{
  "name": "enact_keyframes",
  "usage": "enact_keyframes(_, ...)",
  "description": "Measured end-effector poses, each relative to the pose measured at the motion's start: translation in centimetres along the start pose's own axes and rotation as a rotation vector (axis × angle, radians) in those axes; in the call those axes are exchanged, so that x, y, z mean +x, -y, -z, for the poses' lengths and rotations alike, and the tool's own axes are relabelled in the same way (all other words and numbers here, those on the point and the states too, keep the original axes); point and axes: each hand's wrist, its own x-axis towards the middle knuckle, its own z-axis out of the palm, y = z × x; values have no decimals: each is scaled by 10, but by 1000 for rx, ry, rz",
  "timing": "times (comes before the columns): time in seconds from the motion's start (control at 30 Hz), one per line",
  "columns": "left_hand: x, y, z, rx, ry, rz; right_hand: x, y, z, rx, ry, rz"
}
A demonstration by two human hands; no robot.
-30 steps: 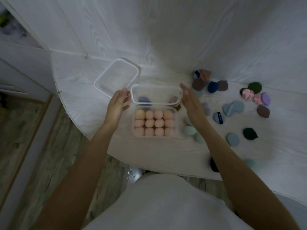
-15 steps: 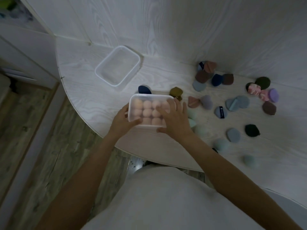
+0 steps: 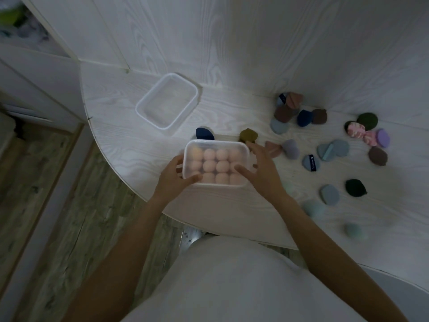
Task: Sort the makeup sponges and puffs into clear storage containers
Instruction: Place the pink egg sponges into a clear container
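A clear lidded container (image 3: pixel 216 145) full of peach makeup sponges (image 3: pixel 210 166) stands near the table's front edge. My left hand (image 3: pixel 175 176) grips its left front corner, thumb on the lid and fingers against the side. My right hand (image 3: pixel 261 168) rests spread over the lid's right edge, with the thumb pressing on top. A second clear container (image 3: pixel 166 104), empty, lies behind to the left. A navy sponge (image 3: pixel 204 134) and an olive puff (image 3: pixel 248 135) sit just behind the lidded box.
Several loose puffs and sponges are scattered over the right of the white table (image 3: pixel 120 145): pink (image 3: pixel 274 148), lilac (image 3: pixel 291 148), blue (image 3: pixel 329 194), dark green (image 3: pixel 355 187), a brown and blue cluster (image 3: pixel 292 110). The curved table edge runs close below my hands. A wall stands behind.
The lid, held up behind the sponge container a second ago, now sits on it. My right hand has slid from the lid's top to its right edge.
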Motion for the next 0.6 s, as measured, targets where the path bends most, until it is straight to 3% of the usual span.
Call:
enact_keyframes(0.13,-6,0,-2,-26,-61,25,-1,5,-4,97,82,-376)
enact_keyframes(0.27,-11,-14,-3,-59,-166,-51,-3,14,5,50,47,-316)
enact_keyframes(0.4,14,-53,-2,-243,-201,-155,25,31,39,441,-95,-330)
enact_keyframes(0.47,32,-72,-1,-319,-207,-230,47,37,52,497,-141,-338)
enact_keyframes(0.53,49,-79,3,-297,-212,-313,68,39,58,560,-164,-356)
enact_keyframes(0.6,70,-71,12,-88,-274,-399,89,40,60,588,-170,-377)
